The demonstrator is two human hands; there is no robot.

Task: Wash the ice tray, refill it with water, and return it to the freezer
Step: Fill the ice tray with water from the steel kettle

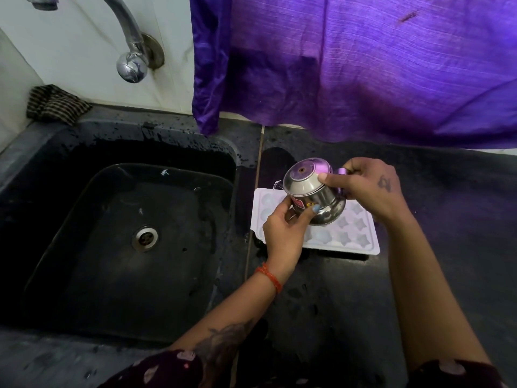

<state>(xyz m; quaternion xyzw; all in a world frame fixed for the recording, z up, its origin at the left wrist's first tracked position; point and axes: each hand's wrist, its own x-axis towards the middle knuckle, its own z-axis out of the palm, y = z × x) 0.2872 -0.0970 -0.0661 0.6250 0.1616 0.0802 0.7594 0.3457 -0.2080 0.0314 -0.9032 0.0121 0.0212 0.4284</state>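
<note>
Clamped on both sides: right hand point(372, 189) wrapped round the handle and thumb on the lid of a shiny lidded steel jug point(313, 194), left hand point(282, 233) cupping its body from below. Tilted leftward over the white plastic ice tray with star and round moulds point(355, 231) — flat on the black stone counter point(363, 289), right of the dark sink point(126, 233). Likely pouring, though no stream clearly visible. Risks: too steep a tilt flooding moulds onto the counter — or the lid slipping.
</note>
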